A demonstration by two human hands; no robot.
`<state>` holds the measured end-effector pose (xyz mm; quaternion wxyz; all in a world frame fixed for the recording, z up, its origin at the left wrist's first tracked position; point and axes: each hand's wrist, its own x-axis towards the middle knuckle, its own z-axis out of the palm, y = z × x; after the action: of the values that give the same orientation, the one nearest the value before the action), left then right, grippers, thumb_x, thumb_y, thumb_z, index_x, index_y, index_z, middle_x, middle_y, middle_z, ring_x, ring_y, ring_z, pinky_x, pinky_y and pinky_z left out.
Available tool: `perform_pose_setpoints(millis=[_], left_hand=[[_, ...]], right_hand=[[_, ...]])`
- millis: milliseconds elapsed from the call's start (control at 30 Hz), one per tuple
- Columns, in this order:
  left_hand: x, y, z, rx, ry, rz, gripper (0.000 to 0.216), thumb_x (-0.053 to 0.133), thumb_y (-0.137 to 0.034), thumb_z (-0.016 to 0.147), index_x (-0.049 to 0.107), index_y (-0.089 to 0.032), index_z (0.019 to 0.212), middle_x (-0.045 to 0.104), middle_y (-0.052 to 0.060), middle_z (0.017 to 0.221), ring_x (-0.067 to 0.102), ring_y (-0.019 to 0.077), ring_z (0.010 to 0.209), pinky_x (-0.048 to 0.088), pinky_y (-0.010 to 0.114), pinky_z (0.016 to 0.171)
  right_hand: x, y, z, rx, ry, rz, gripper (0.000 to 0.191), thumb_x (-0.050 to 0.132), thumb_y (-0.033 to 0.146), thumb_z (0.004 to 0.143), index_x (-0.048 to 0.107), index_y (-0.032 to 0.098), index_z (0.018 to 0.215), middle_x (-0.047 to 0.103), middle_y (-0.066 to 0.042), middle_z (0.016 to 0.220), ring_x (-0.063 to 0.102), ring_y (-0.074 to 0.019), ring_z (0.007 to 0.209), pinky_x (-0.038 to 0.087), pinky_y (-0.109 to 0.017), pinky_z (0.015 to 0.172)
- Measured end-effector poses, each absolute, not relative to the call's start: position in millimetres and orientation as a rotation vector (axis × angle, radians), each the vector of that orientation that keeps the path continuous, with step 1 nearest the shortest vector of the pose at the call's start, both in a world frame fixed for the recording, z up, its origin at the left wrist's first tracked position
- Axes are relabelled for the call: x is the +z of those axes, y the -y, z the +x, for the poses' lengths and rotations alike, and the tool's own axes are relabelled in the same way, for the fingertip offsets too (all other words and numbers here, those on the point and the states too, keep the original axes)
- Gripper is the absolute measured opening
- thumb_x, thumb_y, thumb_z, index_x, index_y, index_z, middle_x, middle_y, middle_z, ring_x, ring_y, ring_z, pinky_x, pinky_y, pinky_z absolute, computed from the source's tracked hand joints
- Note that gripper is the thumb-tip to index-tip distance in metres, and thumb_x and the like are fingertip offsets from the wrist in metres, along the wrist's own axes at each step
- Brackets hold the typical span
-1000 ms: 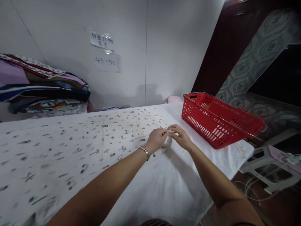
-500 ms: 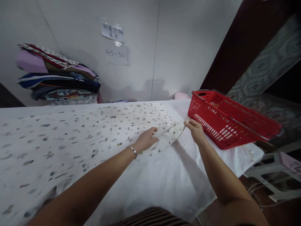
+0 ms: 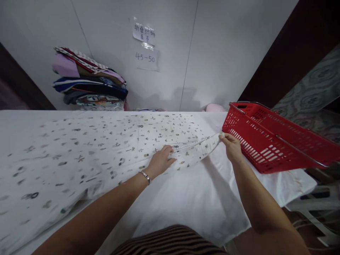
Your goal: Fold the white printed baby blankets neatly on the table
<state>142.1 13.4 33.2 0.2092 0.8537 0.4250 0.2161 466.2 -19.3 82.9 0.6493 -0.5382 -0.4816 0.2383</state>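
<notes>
Two hands worked one piece of cloth: the right hand [image 3: 231, 144] had thumb and fingertips clamped on a corner of the printed white cloth [image 3: 127, 141], raising it, while the left hand [image 3: 160, 161] lay on its folded near edge, thumb apart from forefinger; whether those fingers gripped the fabric could not be told. The cloth stretched between both sets of fingers and far out to their left. One bracelet [image 3: 145, 177] circled the left wrist. Just right of the right fingers stood one red plastic basket [image 3: 249, 131] with two metal handles. Beyond the left fingers, farther left, rose one pile of folded fabrics [image 3: 90, 83]; straight beyond them, two paper notes [image 3: 146, 61] hung on the wall, the lower reading "45-50". One pink item [image 3: 215, 107] sat beyond the right fingers. Under everything spread a white tablecloth [image 3: 159, 209], slightly rumpled. A pale panelled wall [image 3: 225, 35] closed the far side, with a dark panel [image 3: 287, 60] to the fingers' right.
</notes>
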Motion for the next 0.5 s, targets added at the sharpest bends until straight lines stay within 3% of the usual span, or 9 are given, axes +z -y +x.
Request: perform_pose_setpoints(millis=[200,500], left_hand=[[38,-7,129,0.480,-1.285,2.295,0.017,0.055,-0.036,0.081,0.051,-0.020,0.086,0.059,0.001,0.097,0.056,0.0163,0.074,0.036,0.028,0.063],[48,5,91,0.328,-1.385,2.219,0.023,0.059,-0.041,0.074,0.052,-0.020,0.069,0.060,0.003,0.085,0.054,0.0193,0.073,0.033,0.029,0.060]], right_hand=[[82,20,471,0.510,1.096,-1.226,0.023,0.074,0.040,0.067,0.068,0.021,0.076,0.066,0.001,0.073,0.057,-0.0154,0.072,0.045,-0.031,0.074],[81,18,475,0.476,1.067,-1.251,0.025,0.074,0.042,0.064,0.067,0.021,0.075,0.064,0.001,0.072,0.055,-0.0150,0.068,0.044,-0.030,0.069]])
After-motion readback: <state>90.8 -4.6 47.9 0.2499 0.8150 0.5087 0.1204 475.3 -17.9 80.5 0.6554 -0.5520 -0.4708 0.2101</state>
